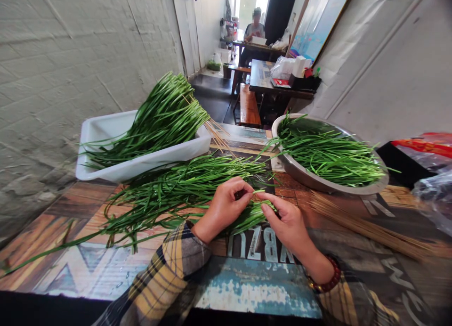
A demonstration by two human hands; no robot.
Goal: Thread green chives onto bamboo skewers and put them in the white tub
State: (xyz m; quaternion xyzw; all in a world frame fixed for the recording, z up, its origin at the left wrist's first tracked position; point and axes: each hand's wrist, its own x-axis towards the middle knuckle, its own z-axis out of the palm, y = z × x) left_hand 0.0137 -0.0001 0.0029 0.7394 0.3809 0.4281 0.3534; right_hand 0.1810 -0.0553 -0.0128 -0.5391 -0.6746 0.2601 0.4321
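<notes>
Over the middle of the table, my left hand (226, 203) pinches the stem end of green garlic chives between thumb and fingertips. My right hand (286, 222) meets it from the right, its index finger and thumb closed in at the same chive ends; whether a skewer is between the fingers I cannot make out. Beneath and behind both hands lies a loose pile of garlic chives (176, 182), stem ends to the right. Skewered chives (164, 111) rest in a white tray (169, 159), with thin wooden skewers (218, 136) jutting out at their right.
A metal bowl (300, 175) of chives stands at the right. Before it lies a bundle of bare skewers (367, 227). Plastic bags (436, 194) are at the far right edge. Beyond are another table (260, 74), a bench (248, 104) and a seated person (256, 29).
</notes>
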